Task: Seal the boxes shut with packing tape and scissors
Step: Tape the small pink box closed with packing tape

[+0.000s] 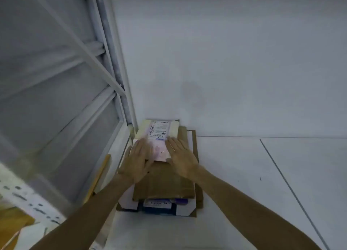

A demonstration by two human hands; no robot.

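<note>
A stack of boxes sits on the white floor, pushed into the corner where the wall meets a grey metal rack. On top, at the far end of the stack, is a small pale box with a printed label on its far half. It rests on a longer brown box, which in turn lies on a white and blue box whose near end sticks out below. A flat sheet of cardboard shows along the right side under the stack.

The left hand lies flat over the near left part of the pale box. Its grip is slack: the fingers are straight and spread, closed round nothing. The right hand lies flat against the box's right edge, fingers straight and pointing away, its grip likewise holding nothing. Both forearms reach in from the near edge and cover the sides of the brown box.

Just left of the stack, a thin yellowish board leans between it and the rack. The rack hems the stack in on the left and the wall closes it off behind. At the near left, a perforated upright of the rack crosses the view, with brown card below it. The picture is blurred, so the label's print cannot be read.
</note>
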